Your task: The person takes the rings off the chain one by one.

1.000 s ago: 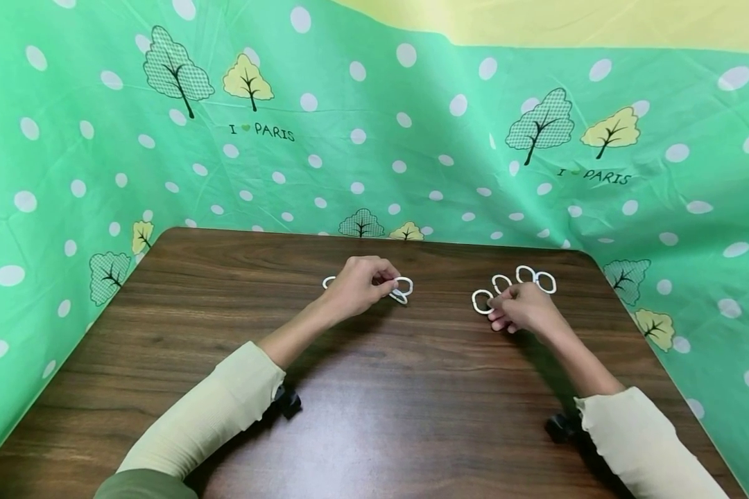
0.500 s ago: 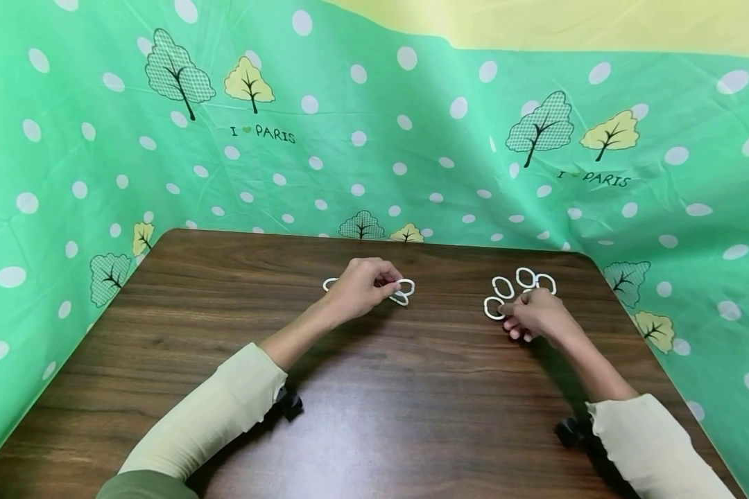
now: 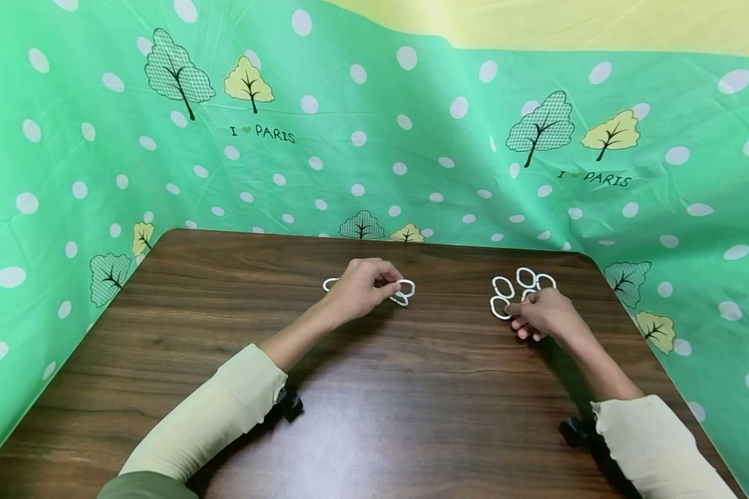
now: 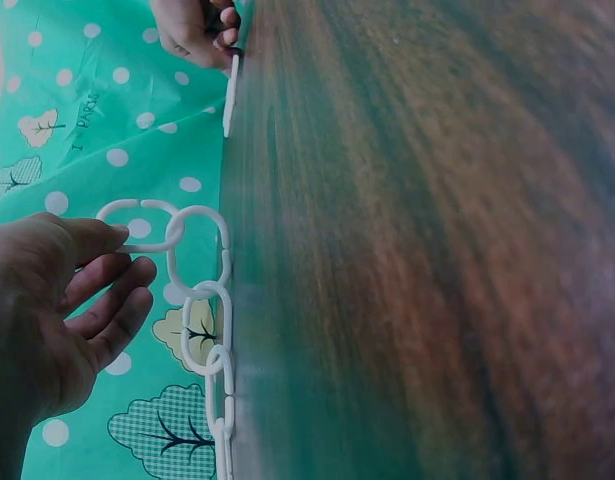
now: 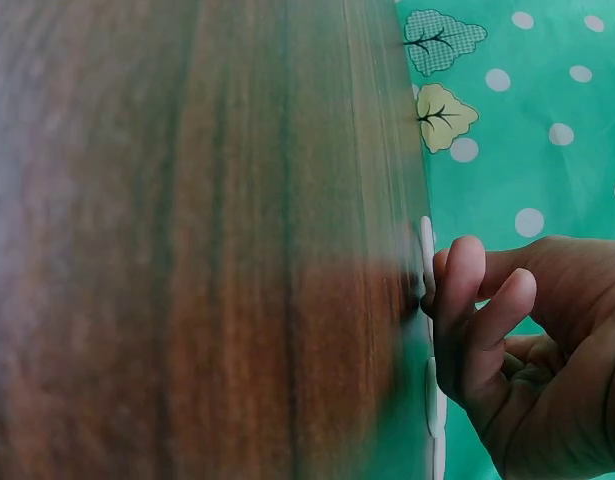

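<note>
A white chain [image 4: 200, 291] trails from the pinching left hand [image 4: 57, 310].

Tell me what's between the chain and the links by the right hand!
Only bare wood-grain tabletop lies between the chain and links in the head view.

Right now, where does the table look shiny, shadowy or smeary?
Head view: pale glare on the table, low in the picture, and a dark shadow beside the right forearm; left wrist view: the table is smeary, though the white chain looks sharper; right wrist view: the table is blurry too, with darkness close to the fingers.
</note>
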`<state>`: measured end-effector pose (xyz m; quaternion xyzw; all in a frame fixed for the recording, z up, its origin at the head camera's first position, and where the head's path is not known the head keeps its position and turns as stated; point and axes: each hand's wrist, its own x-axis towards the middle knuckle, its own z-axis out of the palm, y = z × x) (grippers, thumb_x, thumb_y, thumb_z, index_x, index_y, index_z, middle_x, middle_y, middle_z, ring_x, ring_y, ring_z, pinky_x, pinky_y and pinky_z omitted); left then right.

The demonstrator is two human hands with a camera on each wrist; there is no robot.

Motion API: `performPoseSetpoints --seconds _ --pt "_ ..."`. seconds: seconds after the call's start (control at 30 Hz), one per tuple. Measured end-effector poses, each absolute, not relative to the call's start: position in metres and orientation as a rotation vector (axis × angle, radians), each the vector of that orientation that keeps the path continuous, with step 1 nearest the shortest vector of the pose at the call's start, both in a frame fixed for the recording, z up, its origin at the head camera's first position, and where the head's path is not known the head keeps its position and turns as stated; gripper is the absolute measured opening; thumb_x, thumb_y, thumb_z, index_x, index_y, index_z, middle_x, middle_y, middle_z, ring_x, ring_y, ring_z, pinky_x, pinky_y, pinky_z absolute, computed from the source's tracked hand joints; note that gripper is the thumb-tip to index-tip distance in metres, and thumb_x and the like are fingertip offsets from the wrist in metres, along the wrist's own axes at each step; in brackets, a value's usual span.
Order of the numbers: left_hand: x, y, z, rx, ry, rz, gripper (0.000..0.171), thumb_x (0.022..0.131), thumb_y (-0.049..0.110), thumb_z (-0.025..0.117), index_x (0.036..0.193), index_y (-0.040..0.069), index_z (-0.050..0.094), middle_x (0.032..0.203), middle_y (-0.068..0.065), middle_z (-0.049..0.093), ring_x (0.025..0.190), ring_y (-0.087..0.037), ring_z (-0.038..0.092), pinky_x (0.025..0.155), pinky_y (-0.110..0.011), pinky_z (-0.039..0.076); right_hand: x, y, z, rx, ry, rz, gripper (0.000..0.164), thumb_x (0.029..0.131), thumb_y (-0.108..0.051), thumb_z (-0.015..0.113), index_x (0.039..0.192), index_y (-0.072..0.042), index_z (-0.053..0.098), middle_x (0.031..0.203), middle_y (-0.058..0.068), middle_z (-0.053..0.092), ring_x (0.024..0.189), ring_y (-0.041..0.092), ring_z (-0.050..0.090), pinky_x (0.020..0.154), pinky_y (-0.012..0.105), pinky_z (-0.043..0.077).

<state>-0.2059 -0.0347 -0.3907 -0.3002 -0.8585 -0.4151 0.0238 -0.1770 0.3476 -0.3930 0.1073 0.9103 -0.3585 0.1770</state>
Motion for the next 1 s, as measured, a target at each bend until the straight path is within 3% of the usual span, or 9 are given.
performPoseSetpoints --seconds 0.5,0.77,1.0 --pt "-0.206 -0.036 -0.392 -0.902 -2.646 -1.3 0.01 0.102 0.005 0.082 0.111 0.001 0.084 0.106 -0.011 0.082 0.097 -0.022 0.08 0.089 -0.032 0.066 -0.179 0.345 -0.386 0.282 2.672 -0.933 0.035 0.109 -0.029 0.071 0.083 -0.007 0.067 0.068 -0.005 0.078 0.058 0.009 0.073 0.055 0.031 0.059" --pt "-0.206 -0.036 -0.392 -0.883 -2.65 -1.315 0.012 0.102 0.003 0.082 0.113 0.0 0.083 0.108 -0.012 0.082 0.099 -0.024 0.08 0.091 -0.035 0.066 -0.181 0.333 -0.378 0.246 2.678 -1.0 0.033 0.108 -0.029 0.073 0.102 0.003 0.073 0.073 0.001 0.079 0.06 0.011 0.073 0.055 0.031 0.06" --pt "-0.206 -0.035 -0.393 -0.873 -2.64 -1.316 0.011 0.102 0.004 0.082 0.112 0.002 0.084 0.107 -0.011 0.082 0.098 -0.023 0.08 0.09 -0.033 0.065 -0.183 0.322 -0.374 0.142 2.699 -1.049 0.033 0.108 -0.028 0.073 0.105 0.005 0.07 0.074 -0.001 0.078 0.063 0.011 0.073 0.056 0.033 0.061"
